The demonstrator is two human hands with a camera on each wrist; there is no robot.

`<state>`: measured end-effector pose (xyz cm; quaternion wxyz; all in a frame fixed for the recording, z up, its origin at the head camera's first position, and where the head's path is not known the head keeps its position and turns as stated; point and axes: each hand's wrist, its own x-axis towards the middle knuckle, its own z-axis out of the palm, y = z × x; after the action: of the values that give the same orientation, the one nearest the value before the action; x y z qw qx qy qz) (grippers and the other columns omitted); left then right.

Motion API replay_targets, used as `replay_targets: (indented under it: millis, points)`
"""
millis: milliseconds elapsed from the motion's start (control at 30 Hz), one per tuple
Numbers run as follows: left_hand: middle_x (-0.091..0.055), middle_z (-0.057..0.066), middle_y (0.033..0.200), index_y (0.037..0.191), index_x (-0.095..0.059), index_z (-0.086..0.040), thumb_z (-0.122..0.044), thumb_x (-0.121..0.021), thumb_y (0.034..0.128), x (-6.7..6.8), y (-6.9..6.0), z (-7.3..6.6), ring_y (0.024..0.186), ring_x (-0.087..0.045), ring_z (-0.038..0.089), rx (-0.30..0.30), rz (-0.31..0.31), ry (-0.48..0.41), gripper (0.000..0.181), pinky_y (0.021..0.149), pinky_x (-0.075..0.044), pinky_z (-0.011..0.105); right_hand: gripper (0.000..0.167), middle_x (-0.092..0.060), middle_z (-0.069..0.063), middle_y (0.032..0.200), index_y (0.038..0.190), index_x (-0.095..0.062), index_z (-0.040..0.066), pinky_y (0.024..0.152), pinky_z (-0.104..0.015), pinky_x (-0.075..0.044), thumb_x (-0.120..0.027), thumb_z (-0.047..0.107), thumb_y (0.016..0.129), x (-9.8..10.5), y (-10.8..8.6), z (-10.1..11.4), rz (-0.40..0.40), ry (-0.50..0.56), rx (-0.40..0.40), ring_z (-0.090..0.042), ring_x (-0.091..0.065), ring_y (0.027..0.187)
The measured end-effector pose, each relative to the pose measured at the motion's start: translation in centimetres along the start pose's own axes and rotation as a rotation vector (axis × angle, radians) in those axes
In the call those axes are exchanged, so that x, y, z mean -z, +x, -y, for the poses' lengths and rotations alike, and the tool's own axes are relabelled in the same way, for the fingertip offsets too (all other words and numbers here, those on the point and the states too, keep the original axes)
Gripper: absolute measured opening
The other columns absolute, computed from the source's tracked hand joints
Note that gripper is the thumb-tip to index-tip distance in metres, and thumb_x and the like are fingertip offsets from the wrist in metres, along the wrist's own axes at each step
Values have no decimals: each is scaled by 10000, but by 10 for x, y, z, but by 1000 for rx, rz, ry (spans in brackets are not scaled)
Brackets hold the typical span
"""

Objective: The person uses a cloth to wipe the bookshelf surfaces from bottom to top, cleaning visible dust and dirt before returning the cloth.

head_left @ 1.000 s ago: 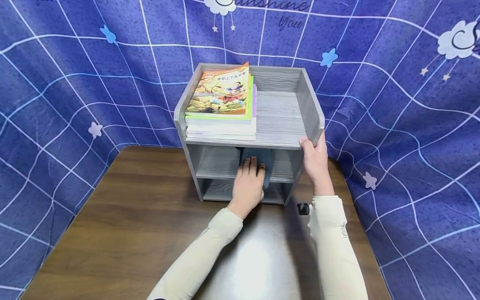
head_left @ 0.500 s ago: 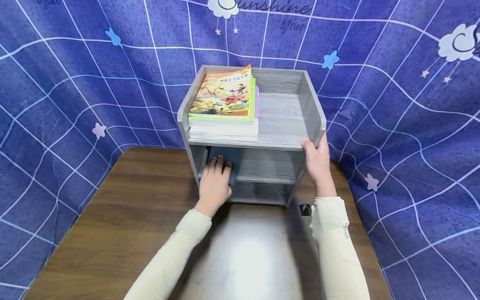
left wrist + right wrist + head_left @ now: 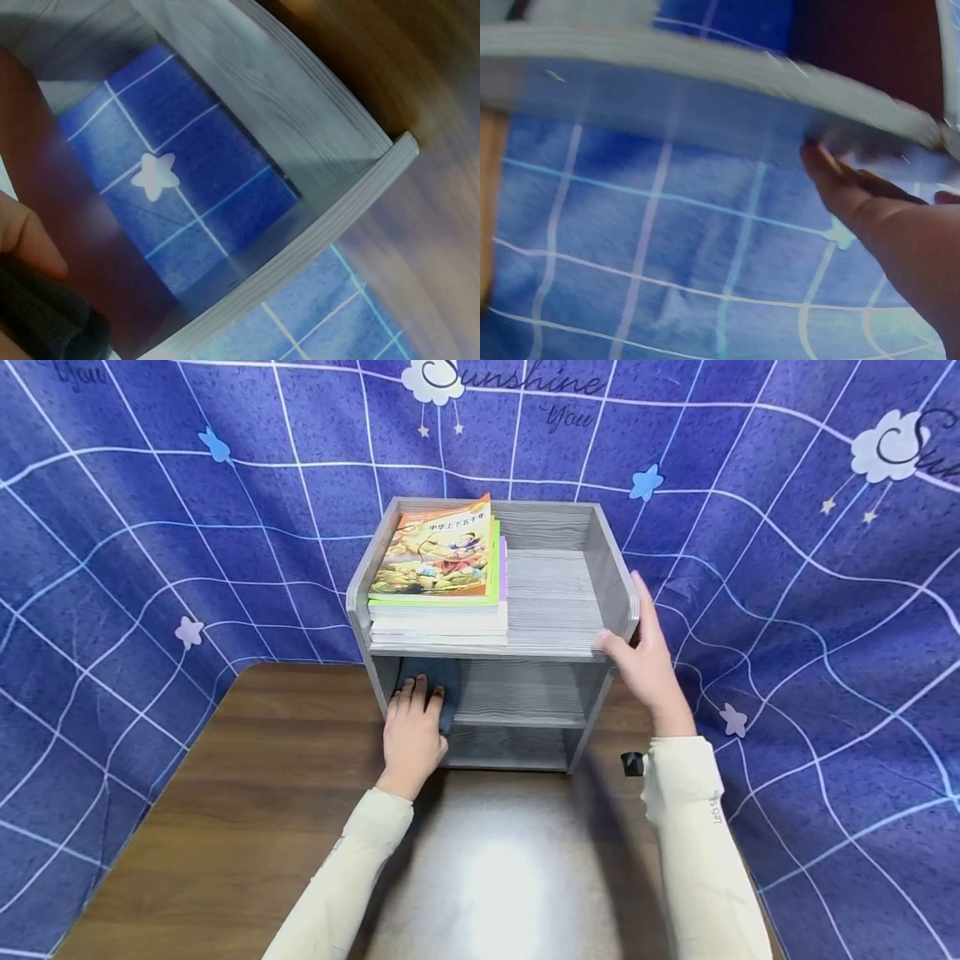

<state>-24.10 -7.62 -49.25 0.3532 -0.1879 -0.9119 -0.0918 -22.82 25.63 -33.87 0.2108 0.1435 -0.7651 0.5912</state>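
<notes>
A grey wood-grain shelf unit stands on the table. Inside its middle compartment, at the left, my left hand rests with extended fingers on a dark blue, cloth-like piece. At the unit's right front edge is my right hand, its thumb touching the shelf corner and its fingers stretched up along the outer side panel. In the right wrist view that hand lies against the outside of the panel, blurred. The left wrist view shows part of my left hand beside the unit's panel.
A stack of books lies on the left of the top shelf. A small black object is on the brown table, right of the unit. Behind and at both sides hangs a blue patterned curtain.
My left hand and the dark blue piece have moved left along the middle compartment. My right hand has loosened from the panel's edge, its fingers now straighter and higher.
</notes>
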Motion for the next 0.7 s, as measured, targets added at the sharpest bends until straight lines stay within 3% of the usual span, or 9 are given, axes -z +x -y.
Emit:
replay_targets:
  millis: [100,233,333,433,567,700]
  points:
    - [-545,264,1376,1226,-665,-26,-2,-663,617,-1,-1,0,1287,-483,445,2,-7,-7,609,1054,-358,561,768,-408,-167,1543,1627,-206,230,975,-280,-424,-589,131,969,9,8,10,57,39,16,-285,-484,1282]
    - [-525,272,1397,1253,-650,-21,-1,-662,623,-1,-3,-1,1302,-467,457,12,13,-23,630,1054,-352,583,576,-511,-218,1425,1567,-389,194,881,-284,-462,-539,197,1012,15,16,14,102,35,28,-270,-552,1150]
    - [-497,273,1429,1306,-619,-26,-3,-640,637,2,-5,-4,1329,-438,457,36,45,-54,670,1058,-341,594,493,-559,-205,1336,1494,-501,166,796,-275,-482,-550,192,1004,15,18,12,79,-20,37,-216,-576,1022]
    - [-495,289,1425,1351,-582,-13,-2,-642,634,3,-5,-13,1315,-451,470,55,37,-93,720,1038,-363,602,478,-590,-170,1273,1458,-549,182,740,-266,-489,-572,195,980,15,18,8,32,-65,55,-184,-581,933]
    - [-529,313,1372,1373,-535,44,-13,-710,599,3,-1,-39,1244,-514,484,43,-6,-125,795,998,-423,583,471,-594,-135,1290,1434,-575,180,744,-260,-476,-581,218,964,12,20,6,-15,-90,78,-172,-571,918]
    - [-560,303,1342,1367,-510,94,-68,-777,615,1,10,-82,1214,-557,449,26,-20,-159,815,997,-454,525,470,-593,-113,1326,1421,-584,171,775,-258,-463,-573,192,953,9,19,5,-55,-102,87,-160,-563,956]
